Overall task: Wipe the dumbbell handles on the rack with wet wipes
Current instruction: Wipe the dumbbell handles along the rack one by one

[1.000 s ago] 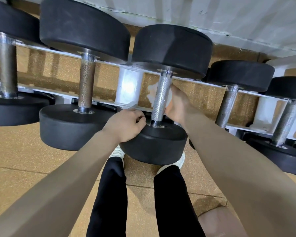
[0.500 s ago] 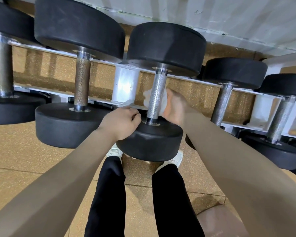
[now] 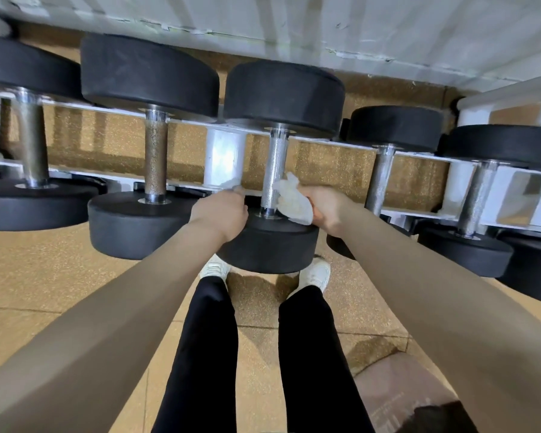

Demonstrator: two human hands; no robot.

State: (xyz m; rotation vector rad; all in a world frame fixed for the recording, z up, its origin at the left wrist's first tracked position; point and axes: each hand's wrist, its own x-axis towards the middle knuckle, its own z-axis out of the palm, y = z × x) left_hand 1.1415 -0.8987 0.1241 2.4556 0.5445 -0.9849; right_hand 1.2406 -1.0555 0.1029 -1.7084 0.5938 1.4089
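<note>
Clutched in my right hand (image 3: 327,210) was a crumpled white wet wipe (image 3: 292,203), bunched between thumb and fingers and pressed against the right side of the knurled silver steel handle (image 3: 274,173) of the middle dumbbell. That handle is my landmark for everything else. My left hand (image 3: 222,214) sat just to the left of the handle's lower end, fingers curled, resting against the near black rubber weight head (image 3: 267,245). A scrap of white showed at its fingertips; I could not tell whether it was a second wipe or part of the white metal rack (image 3: 225,157) behind the handle.

The dumbbell lay across the rack rails, one round black head (image 3: 283,95) beyond the handle, the other nearer to me. I judged it heavy and rigid, unlikely to shift under wiping pressure, so it needed steadying only, not lifting. The handle's rough knurling looked likely to snag and drag at the thin, soft, damp wipe, so I judged the wipe best taken in a full wrap around the bar, not by a pinched corner.

Left of the handle stood a rust-speckled handle (image 3: 156,164) on a neighbouring dumbbell; right of it, a smoother steel one (image 3: 380,179). Below the handle were my black-trousered legs (image 3: 206,354) and white shoes (image 3: 316,273) on tan speckled flooring (image 3: 44,276).
</note>
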